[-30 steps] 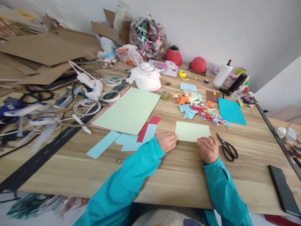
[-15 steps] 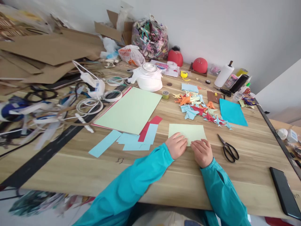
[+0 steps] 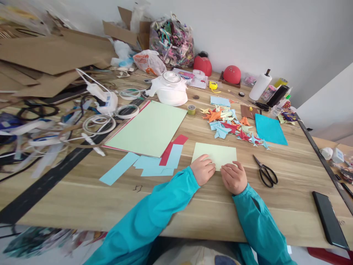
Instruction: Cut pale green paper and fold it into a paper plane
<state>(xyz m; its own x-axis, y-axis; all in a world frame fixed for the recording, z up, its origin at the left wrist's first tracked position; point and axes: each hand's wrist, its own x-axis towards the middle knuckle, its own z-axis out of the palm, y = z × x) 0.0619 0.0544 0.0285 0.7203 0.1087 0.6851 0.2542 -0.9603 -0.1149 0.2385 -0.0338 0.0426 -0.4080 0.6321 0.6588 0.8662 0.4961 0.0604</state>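
A pale green sheet of paper (image 3: 216, 152) lies on the table in front of me. My left hand (image 3: 203, 170) is on its near left part, fingers bent together at the near edge of the sheet. Close beside it, my right hand (image 3: 234, 176) grips the near right part, with curled fingers at the edge. My thumbs and the paper under the palms are mostly hidden. Black-handled scissors (image 3: 266, 172) rest right of my right hand. Beyond the sheet is a pile of folded paper shapes (image 3: 220, 129) in orange, red, blue and pale yellow.
Left of the sheet lie a large green sheet (image 3: 150, 129) and blue paper strips (image 3: 120, 168). Tape rolls and cables (image 3: 99, 123) crowd the left side. A turquoise sheet (image 3: 270, 129) sits back right, and a black phone (image 3: 329, 219) lies near the right edge.
The view has shifted slightly, so everything appears a little further left. Both hands remain at the near edge of the pale green sheet, with only small finger movements.
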